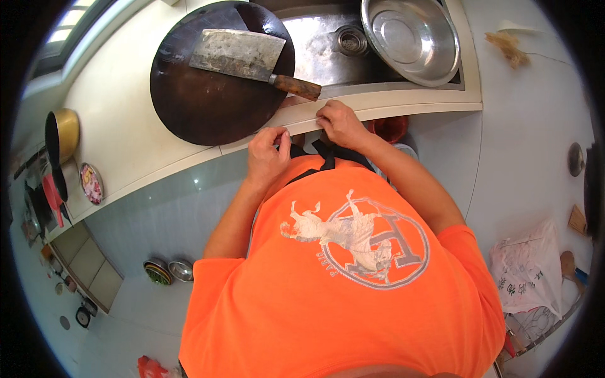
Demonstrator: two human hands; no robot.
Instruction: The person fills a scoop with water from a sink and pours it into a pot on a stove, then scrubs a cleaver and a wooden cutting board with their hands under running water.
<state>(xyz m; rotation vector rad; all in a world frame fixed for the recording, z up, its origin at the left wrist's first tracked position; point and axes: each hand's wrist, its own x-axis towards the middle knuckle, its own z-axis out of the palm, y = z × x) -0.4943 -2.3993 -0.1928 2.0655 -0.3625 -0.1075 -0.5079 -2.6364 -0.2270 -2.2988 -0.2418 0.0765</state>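
My left hand [269, 153] is raised just off the front edge of the counter, its fingers curled and the thumb close to them. To its right, my right hand [342, 124] has bent fingers at the counter edge, below the cleaver's handle. Whether either hand pinches something small cannot be made out. Black fabric ties [326, 156] hang knotted at the waist of the orange T-shirt [302, 293], between and below the hands. A cleaver [238, 54] with a worn wooden handle lies flat on a round, dark chopping board [212, 111], its handle sticking out past the board's right rim.
A steel basin [401, 38] leans in the sink [316, 52], right of the drain. At left on the counter [118, 146] are a yellow pot [68, 127] and a bowl of food [91, 183]. Below the counter stands a red container [390, 128]. Steel bowls [181, 270] sit lower left.
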